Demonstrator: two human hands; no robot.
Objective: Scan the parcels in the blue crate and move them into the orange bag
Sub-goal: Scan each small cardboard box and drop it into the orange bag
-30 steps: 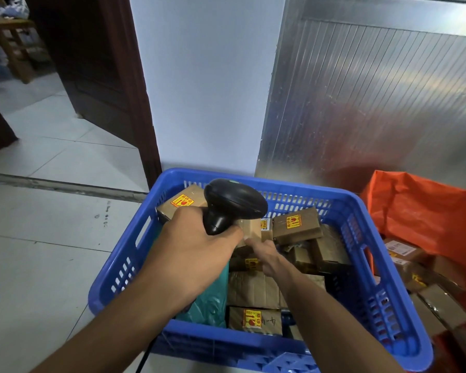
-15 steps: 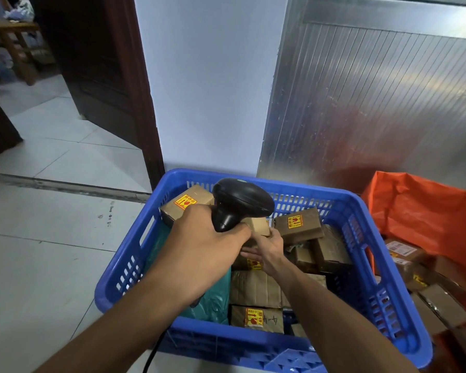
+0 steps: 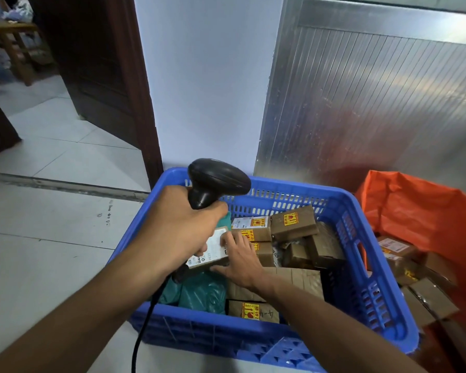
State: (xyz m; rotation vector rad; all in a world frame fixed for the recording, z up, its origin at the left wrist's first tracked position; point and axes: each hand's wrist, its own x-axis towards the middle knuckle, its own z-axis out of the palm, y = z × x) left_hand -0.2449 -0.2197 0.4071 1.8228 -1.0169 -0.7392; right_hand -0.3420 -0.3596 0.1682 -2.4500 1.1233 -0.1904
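Note:
A blue crate (image 3: 361,249) on the floor holds several brown cardboard parcels with red-and-yellow stickers and a teal plastic mailer (image 3: 202,292). My left hand (image 3: 178,232) grips a black corded barcode scanner (image 3: 215,181) above the crate's left side. My right hand (image 3: 240,259) holds a small parcel with a white label (image 3: 213,251) facing up, just under my left hand. The orange bag (image 3: 420,211) stands open right of the crate with several brown parcels inside.
A white wall and a ribbed metal panel (image 3: 374,103) rise directly behind the crate. A dark wooden door (image 3: 100,71) stands open at the left, tiled floor (image 3: 38,238) beyond it. The scanner's black cable (image 3: 143,332) hangs down past the crate's front left corner.
My right hand has turned up a parcel from the left of the crate so its white label shows. My left hand raised the scanner slightly above it.

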